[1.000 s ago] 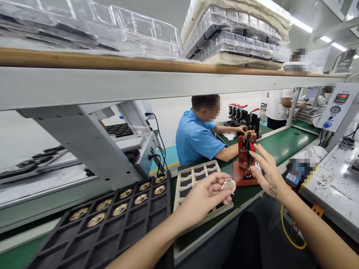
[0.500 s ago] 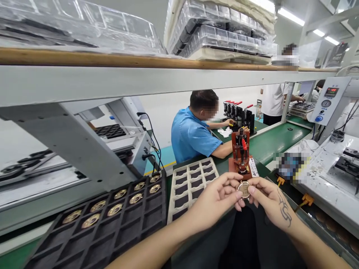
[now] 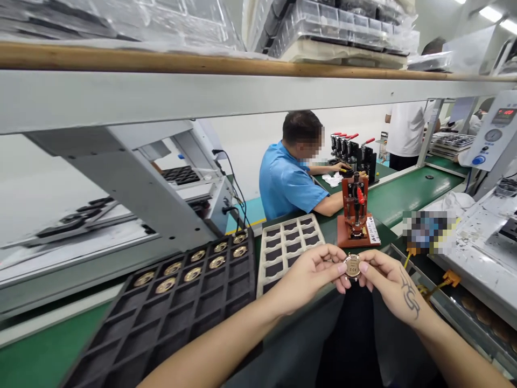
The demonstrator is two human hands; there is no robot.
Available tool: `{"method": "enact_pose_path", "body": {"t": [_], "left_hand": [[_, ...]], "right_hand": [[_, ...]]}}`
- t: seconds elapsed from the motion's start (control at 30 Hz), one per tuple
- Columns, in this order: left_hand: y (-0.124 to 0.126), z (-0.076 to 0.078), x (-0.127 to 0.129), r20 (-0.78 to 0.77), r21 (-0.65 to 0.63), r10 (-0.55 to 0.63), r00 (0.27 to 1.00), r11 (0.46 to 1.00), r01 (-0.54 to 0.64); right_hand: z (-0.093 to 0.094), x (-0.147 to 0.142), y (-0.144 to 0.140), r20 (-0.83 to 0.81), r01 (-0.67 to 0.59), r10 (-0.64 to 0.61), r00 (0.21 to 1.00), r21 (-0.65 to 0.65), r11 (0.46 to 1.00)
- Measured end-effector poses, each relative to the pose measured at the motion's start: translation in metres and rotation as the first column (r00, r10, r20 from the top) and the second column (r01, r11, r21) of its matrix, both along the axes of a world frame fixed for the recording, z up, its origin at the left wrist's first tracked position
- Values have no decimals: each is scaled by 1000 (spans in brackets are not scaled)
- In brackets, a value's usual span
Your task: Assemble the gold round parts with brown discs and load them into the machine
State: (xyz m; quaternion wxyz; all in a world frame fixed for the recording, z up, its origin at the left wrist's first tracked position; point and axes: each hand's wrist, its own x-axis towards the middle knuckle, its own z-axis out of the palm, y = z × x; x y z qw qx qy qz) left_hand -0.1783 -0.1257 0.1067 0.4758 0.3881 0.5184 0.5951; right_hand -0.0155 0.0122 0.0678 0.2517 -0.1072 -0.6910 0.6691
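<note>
Brass-coloured, the round watch part (image 3: 352, 266) is now pinched between the fingertips of both the left hand (image 3: 311, 275) and right hand (image 3: 390, 283), brought together before the red press fixture (image 3: 356, 215), ready for close inspection.

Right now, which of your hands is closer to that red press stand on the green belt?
Right. The right hand sits just below the red press stand, while the left hand is off to its lower left; both pinch a small round disc.
</note>
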Motion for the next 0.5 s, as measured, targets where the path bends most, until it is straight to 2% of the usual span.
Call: {"method": "enact_pose_path", "body": {"t": [0.13, 0.2, 0.23, 0.27, 0.3, 0.33, 0.37, 0.4, 0.43, 0.5], "left_hand": [[-15, -9, -3, -41, -6, 46, 998, 999, -46], [-27, -16, -19, -131, 0, 102, 986, 995, -103], [-37, -20, -34, -228, 10, 171, 959, 985, -173], [-49, -22, -54, -369, 21, 264, 891, 961, -276], [-66, -23, -78, -526, 55, 364, 768, 916, -397], [-87, -23, -105, -714, 123, 457, 530, 828, -548], [-111, -22, -132, -862, 185, 449, 237, 714, -676], [-137, -20, -160, -897, 208, 427, 111, 632, -747], [-164, -18, -185, -916, 207, 398, 50, 576, -791], [-216, -15, -228, -955, 153, 296, -4, 482, -863]], "right_hand": [[-9, -2, -4, 80, -55, 50, 996, 56, 997], [-20, 3, -1, 166, -36, 21, 986, 91, 995], [-29, 6, 2, 212, -21, -3, 977, 110, 994], [-39, 10, 7, 250, -6, -27, 968, 130, 992], [-51, 14, 13, 280, 3, -44, 959, 146, 989], [-64, 19, 20, 300, 20, -66, 952, 156, 988], [-78, 24, 26, 323, 37, -88, 942, 159, 987], [-92, 29, 32, 347, 56, -109, 931, 160, 985], [-106, 35, 38, 367, 73, -129, 921, 163, 984], [-131, 45, 47, 373, 108, -169, 912, 180, 978]]}}
